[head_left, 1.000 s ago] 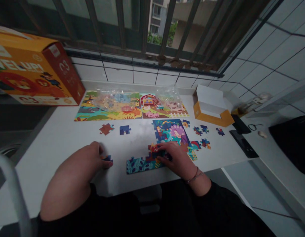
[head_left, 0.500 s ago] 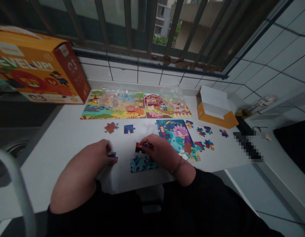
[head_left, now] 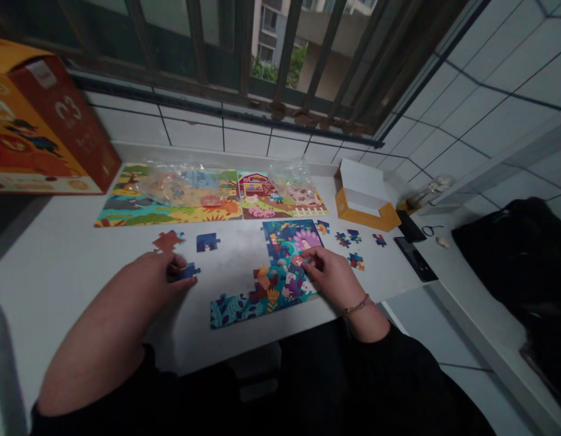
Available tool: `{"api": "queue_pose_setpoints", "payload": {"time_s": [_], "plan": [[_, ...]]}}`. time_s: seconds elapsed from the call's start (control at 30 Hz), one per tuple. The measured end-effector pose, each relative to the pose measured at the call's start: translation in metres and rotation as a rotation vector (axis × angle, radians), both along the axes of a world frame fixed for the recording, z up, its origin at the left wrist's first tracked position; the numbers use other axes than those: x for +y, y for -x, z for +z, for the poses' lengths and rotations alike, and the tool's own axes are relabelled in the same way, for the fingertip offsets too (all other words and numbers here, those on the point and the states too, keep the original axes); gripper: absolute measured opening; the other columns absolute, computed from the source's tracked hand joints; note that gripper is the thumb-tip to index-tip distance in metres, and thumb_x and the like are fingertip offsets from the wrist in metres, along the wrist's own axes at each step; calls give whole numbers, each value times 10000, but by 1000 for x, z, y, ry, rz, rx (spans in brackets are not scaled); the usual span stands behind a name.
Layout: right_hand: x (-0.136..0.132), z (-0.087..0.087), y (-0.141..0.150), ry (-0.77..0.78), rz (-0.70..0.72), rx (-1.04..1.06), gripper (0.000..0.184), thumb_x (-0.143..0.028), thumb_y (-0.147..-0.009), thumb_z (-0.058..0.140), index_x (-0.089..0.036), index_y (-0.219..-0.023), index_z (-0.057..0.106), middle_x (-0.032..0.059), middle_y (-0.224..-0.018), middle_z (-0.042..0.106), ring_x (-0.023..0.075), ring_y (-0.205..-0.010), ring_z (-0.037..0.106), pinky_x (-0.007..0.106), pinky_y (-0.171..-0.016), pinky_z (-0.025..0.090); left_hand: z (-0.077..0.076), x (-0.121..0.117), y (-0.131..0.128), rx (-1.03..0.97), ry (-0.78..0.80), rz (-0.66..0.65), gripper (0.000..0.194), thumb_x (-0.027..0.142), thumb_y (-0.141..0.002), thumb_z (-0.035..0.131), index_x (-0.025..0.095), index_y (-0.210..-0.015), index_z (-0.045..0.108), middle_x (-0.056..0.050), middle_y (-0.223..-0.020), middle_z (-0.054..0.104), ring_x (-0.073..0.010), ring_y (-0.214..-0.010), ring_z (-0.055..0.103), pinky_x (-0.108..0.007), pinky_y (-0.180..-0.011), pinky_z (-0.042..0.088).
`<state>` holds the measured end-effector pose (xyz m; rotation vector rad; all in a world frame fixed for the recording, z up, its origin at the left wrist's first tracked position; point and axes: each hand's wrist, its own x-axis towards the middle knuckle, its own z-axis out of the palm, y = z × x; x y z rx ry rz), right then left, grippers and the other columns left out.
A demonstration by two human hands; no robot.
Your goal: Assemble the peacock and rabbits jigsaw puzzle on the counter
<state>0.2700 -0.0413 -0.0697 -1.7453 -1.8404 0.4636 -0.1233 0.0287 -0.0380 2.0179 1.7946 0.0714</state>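
My left hand [head_left: 166, 272] rests at the left of the white counter, its fingers closed on a dark blue puzzle piece [head_left: 189, 272]. Over the partly joined jigsaw puzzle [head_left: 280, 236], my right hand [head_left: 328, 272] pinches a puzzle piece with a red patch [head_left: 299, 261]. The joined part shows a purple peacock and plants, with a strip of blue leaves running out to the lower left. Just beyond my left hand lie a reddish-brown piece [head_left: 168, 241] and a blue piece [head_left: 208, 241]. My right fingers partly cover the puzzle's right side.
Several loose pieces [head_left: 342, 239] lie right of the puzzle. Behind are a savanna picture [head_left: 171, 213] and a farm picture [head_left: 285, 209], with clear plastic bags on them. An open yellow box [head_left: 366, 209], a phone [head_left: 415, 259] and a large orange box [head_left: 76, 133] stand or lie around.
My right hand has moved from the leafy strip to the right, over the peacock part, with its piece. My left hand still holds the blue piece. The view has turned right.
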Motion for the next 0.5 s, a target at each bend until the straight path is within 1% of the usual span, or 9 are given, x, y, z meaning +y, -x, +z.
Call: {"api": "queue_pose_setpoints", "payload": {"time_s": [0.07, 0.17, 0.23, 0.27, 0.37, 0.43, 0.5], "plan": [[-1, 1, -12, -52, 19, -57, 157, -330, -1021, 710, -243, -1130, 782, 60, -974, 778, 232, -848, 707, 378, -811, 576, 0, 3, -11, 75, 1, -49, 287, 405, -881, 691, 188, -1037, 794, -156, -1122, 823, -346, -975, 763, -431, -863, 566], [-3, 5, -45, -125, -46, -181, 181, -280, -1037, 640, -220, -1128, 785, 123, -1138, 795, 300, -1087, 734, 481, -1004, 589, -4, 9, -23, 42, -15, -135, 355, 394, -866, 701, 184, -1116, 841, -191, -1183, 824, -383, -1048, 783, -457, -900, 589], [-7, 8, -74, -109, -78, -266, 242, -223, -1013, 602, -202, -1159, 794, 157, -1221, 803, 338, -1184, 735, 550, -1082, 571, -8, 13, -27, -12, -8, -177, 365, 397, -844, 714, 194, -1111, 858, -206, -1182, 826, -388, -1045, 791, -466, -911, 600], [-9, 10, -88, -82, -46, -287, 277, -209, -1000, 597, -201, -1192, 797, 163, -1281, 802, 348, -1230, 731, 572, -1113, 559, -10, 15, -28, -28, -8, -188, 361, 399, -834, 716, 201, -1097, 864, -210, -1161, 828, -392, -1027, 793, -474, -902, 603], [-16, 12, -116, 0, 65, -299, 327, -285, -986, 671, -229, -1283, 795, 143, -1353, 800, 351, -1276, 732, 575, -1140, 555, -16, 18, -28, -45, -33, -192, 337, 399, -821, 702, 227, -1059, 867, -203, -1120, 837, -412, -1011, 789, -511, -903, 602], [-18, 13, -123, 42, 100, -309, 350, -343, -946, 756, -246, -1280, 802, 130, -1325, 812, 353, -1237, 745, 557, -1111, 572, -19, 18, -25, -45, -51, -171, 334, 403, -820, 694, 234, -1056, 858, -199, -1155, 841, -424, -1052, 783, -536, -949, 592], [-18, 13, -122, 66, 104, -317, 358, -350, -909, 804, -252, -1253, 812, 126, -1286, 820, 350, -1189, 752, 534, -1078, 581, -21, 18, -21, -48, -70, -128, 330, 410, -818, 693, 240, -1055, 846, -191, -1201, 839, -426, -1083, 781, -546, -983, 583]]}}
